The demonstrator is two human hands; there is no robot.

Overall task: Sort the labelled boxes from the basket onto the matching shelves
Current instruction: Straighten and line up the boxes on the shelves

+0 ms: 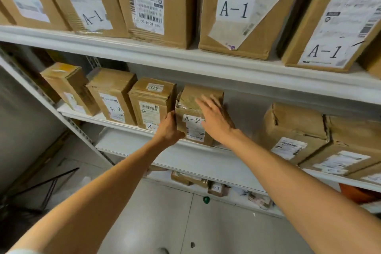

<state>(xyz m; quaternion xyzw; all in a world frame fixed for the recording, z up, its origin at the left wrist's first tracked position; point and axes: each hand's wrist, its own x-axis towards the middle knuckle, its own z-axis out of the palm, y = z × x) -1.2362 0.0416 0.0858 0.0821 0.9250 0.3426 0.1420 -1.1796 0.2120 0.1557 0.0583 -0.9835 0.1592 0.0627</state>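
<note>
**Fingers point(171, 115) hold and press the A-2 box point(188, 109) on its shelf**

Fingers of the left hand point(169, 128) curl round the box's lower left corner. The right hand point(216, 121) lies flat on its front and right side, fingers straight. The box stands upright at the front edge of the middle shelf point(185, 151), just beside a carton tagged 0233 point(152, 101). Small, taped cardboard, it looks light and stiff, though its top corner is dented. The tape may be slick, so gripping opposite side faces low down seems safest.
</note>
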